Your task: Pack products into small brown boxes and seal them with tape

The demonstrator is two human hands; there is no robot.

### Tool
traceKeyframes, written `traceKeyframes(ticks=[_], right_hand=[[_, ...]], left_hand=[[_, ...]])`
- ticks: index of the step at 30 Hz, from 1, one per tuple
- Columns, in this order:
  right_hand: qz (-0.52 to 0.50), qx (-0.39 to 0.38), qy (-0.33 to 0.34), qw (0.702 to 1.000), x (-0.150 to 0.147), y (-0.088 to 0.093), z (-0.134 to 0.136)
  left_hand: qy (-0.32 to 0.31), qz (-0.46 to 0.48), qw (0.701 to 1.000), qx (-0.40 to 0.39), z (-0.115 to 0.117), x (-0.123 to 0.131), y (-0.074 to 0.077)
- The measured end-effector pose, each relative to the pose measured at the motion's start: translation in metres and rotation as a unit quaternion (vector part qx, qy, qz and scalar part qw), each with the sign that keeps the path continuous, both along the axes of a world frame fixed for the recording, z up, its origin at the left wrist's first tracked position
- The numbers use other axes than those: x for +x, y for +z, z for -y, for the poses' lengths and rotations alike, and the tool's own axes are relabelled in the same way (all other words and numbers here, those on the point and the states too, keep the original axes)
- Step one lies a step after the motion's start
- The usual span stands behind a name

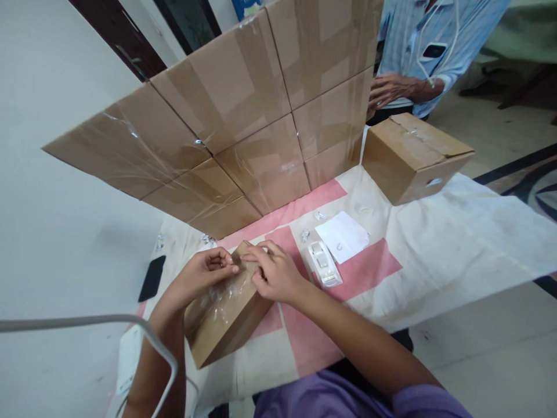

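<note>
In front of me a brown cardboard box (235,313) lies at a slant on the cloth, with wrinkled clear tape (224,299) across its top. My left hand (209,271) is over the box's left side, thumb and fingers curled into a pinch. What is between those fingertips, if anything, is too small to make out. On the far part of the top rests my right hand (276,274), its fingers stretched out over the taped surface and its thumb apart. A white tape dispenser (323,263) lies to the right of the box, touched by neither hand.
A tall wall of taped cardboard boxes (261,139) stands behind. White paper (343,237) and crumpled scraps (305,235) lie beside the dispenser. Another closed carton (413,157) sits at right, near a person's hand (387,90). A black phone-like object (152,278) and pale cable (143,325) are at left.
</note>
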State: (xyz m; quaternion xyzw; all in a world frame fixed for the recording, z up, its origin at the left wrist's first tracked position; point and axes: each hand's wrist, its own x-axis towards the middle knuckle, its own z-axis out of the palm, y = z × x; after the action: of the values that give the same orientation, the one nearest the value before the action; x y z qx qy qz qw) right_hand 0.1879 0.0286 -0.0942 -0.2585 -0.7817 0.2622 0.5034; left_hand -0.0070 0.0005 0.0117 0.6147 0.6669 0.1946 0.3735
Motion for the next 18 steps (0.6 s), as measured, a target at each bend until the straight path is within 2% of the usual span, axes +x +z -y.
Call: traceKeyframes(ticks=[3,6,8,11,13,18], right_hand=[[-0.006,-0.007,0.002,1.0,0.0,-0.001,-0.001],[-0.019,-0.011,0.005,1.0,0.0,-0.001,-0.001],[-0.027,-0.013,0.007,1.0,0.0,-0.001,-0.001],[-0.033,-0.018,0.015,0.999,0.001,0.001,0.001],[-0.033,-0.022,0.017,0.999,0.002,0.002,0.002],[-0.092,-0.088,0.049,0.991,0.004,-0.007,0.001]], left_hand=[[-0.009,-0.174,0.98,0.091,0.002,-0.006,-0.007],[0.063,-0.284,0.947,0.139,0.007,-0.01,-0.012],[0.077,-0.273,0.951,0.123,0.011,-0.009,-0.013],[0.006,-0.193,0.98,0.047,0.016,-0.003,-0.016],[-0.014,-0.163,0.986,0.01,0.017,0.003,-0.02],[0.018,-0.14,0.989,0.034,0.011,0.005,-0.031]])
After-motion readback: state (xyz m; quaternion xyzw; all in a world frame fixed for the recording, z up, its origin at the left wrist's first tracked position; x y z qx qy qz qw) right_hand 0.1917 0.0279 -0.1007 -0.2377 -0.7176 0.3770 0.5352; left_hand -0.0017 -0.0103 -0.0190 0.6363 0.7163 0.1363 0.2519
